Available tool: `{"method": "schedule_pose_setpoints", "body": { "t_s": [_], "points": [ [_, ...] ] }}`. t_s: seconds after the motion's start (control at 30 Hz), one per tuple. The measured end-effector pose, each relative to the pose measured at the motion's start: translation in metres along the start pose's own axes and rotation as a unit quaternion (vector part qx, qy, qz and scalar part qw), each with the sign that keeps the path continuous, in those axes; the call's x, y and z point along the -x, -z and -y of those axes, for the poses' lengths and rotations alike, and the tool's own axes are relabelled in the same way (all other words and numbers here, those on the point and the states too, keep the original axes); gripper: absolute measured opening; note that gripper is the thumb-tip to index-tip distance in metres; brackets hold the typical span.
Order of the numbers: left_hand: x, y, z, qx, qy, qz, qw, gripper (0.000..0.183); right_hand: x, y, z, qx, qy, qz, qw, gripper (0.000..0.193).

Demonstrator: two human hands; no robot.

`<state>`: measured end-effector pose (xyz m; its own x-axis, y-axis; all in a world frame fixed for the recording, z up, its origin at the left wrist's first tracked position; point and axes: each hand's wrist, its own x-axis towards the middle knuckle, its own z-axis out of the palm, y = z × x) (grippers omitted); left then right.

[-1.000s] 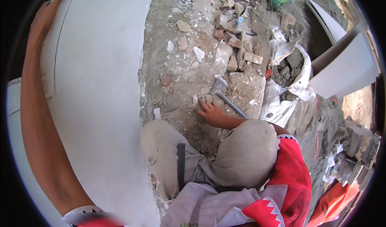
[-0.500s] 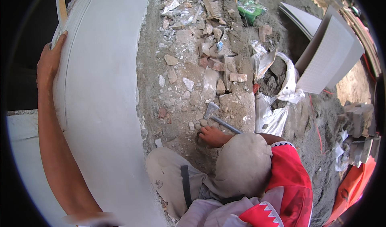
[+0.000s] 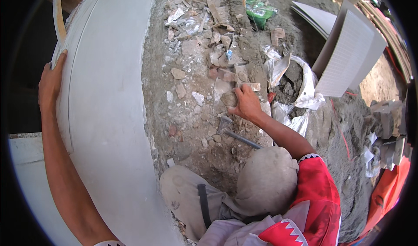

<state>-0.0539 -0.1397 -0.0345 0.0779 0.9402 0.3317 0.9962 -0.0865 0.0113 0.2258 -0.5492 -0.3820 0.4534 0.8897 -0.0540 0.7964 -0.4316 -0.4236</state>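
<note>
- Right hand (image 3: 246,103) moves to the hatchet's (image 3: 236,135) one o'clock, half-curled.
- Left hand (image 3: 50,84), ten o'clock, touches the wall's (image 3: 109,115) edge.
- Either grip: cannot tell.
- Wall looks smoothed; rubble (image 3: 198,98) remains.

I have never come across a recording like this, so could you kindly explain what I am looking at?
There is no machine here, just a person's two bare hands. A wide fisheye camera on the person's head looks down, so straight edges bend. The left hand rests at the edge of a smooth white surface. The right hand is among broken bricks and stones on the ground; whether it grips one is unclear. A hatchet-like tool lies nearby, a white sack farther right.
</note>
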Motion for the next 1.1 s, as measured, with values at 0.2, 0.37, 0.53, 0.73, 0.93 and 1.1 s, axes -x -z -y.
{"method": "schedule_pose_setpoints", "body": {
  "t_s": [0.2, 0.37, 0.53, 0.73, 0.93, 1.1],
  "points": [
    [-0.001, 0.001, -0.001, 0.007, -0.006, 0.001, 1.000, 0.113, -0.025, -0.037, -0.019, 0.001, -0.111, 0.089, 0.990, 0.051],
    [-0.001, 0.000, 0.000, 0.007, -0.010, -0.002, 1.000, 0.113, -0.032, -0.071, -0.040, 0.043, -0.046, 0.024, 0.998, 0.062],
    [-0.001, 0.003, 0.002, -0.004, -0.015, -0.004, 1.000, 0.113, -0.053, -0.085, -0.054, 0.061, -0.038, 0.033, 0.997, 0.069],
    [0.003, 0.003, -0.002, 0.009, -0.012, 0.000, 1.000, 0.113, -0.074, -0.090, -0.059, 0.113, -0.001, 0.097, 0.989, 0.071],
    [0.009, 0.010, -0.005, -0.002, -0.002, 0.013, 1.000, 0.111, -0.088, -0.057, -0.047, -0.142, -0.118, 0.034, 0.982, 0.078],
    [0.012, 0.012, -0.010, -0.006, 0.004, 0.019, 1.000, 0.110, -0.138, -0.012, -0.033, -0.127, -0.071, -0.124, 0.982, 0.079]
  ]
}}
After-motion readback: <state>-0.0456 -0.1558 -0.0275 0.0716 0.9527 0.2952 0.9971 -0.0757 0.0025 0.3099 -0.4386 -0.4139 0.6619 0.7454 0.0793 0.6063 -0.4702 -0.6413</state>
